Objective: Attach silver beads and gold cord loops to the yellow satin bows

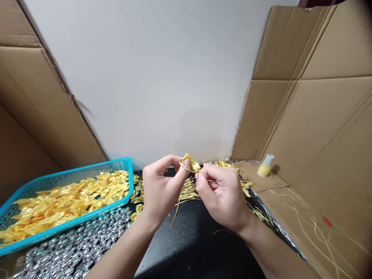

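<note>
Between my two hands is a small yellow ribbon bow (188, 158), with a loop of gold cord around it. My left hand (165, 180) pinches the bow between thumb and fingers. Close beside it, my right hand (219, 190) has its thumb and forefinger pressed together on the gold cord (183, 166) at the bow's right edge. The cord's end inside the right hand is hidden. Below and between the hands, a bundle of cut gold cords (188, 190) lies on the black tabletop (186, 240).
At left, a turquoise basket (131, 182) holds many yellow bows (75, 197). Many shiny silver beads (78, 240) spread in front of it. A cone spool of yellow thread (264, 168) stands at right on cardboard (279, 178), near loose cord strands. Cardboard walls flank both sides.
</note>
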`<state>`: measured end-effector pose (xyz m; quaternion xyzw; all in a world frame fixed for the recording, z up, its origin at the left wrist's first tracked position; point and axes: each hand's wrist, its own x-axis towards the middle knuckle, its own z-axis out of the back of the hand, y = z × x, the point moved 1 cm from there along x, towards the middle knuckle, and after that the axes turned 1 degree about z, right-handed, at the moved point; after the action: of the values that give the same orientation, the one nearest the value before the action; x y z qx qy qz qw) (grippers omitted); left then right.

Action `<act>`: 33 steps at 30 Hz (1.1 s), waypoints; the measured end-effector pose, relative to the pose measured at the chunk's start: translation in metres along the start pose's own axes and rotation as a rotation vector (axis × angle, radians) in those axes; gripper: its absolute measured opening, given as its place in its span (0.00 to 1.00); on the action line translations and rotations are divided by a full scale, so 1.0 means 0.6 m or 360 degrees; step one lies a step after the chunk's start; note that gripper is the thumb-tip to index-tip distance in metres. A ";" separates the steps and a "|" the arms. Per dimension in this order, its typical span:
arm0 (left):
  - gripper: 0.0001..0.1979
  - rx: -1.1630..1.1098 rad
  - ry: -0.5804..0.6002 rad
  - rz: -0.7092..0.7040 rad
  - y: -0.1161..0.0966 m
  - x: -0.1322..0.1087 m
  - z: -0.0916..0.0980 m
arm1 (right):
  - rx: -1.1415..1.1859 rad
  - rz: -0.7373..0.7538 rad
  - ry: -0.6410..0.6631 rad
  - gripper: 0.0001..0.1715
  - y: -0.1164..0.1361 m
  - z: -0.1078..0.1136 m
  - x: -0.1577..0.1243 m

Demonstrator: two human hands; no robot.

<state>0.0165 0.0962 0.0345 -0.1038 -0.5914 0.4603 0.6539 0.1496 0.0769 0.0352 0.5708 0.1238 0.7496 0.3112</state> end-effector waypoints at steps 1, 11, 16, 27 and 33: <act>0.10 0.0012 -0.0002 -0.0010 0.000 0.001 0.000 | 0.0011 -0.0008 -0.0001 0.18 0.000 0.000 0.000; 0.12 -0.0010 0.0550 0.0312 0.012 0.023 0.019 | 0.0126 -0.0357 0.0242 0.16 0.007 0.020 0.003; 0.14 0.0270 0.0882 0.0447 0.039 0.041 0.027 | 0.0025 -0.0561 0.0606 0.15 0.007 0.058 0.012; 0.12 0.0491 0.1442 0.0396 0.099 0.028 -0.021 | -0.0041 -0.0661 0.0828 0.15 -0.020 0.071 0.023; 0.10 0.0237 0.2047 0.0377 0.112 0.007 -0.052 | -0.0019 -0.0758 0.0923 0.15 -0.038 0.043 0.025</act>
<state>0.0111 0.1492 -0.0173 -0.3772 -0.0336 0.4151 0.8272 0.1788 0.0996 0.0426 0.2881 0.3318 0.7875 0.4322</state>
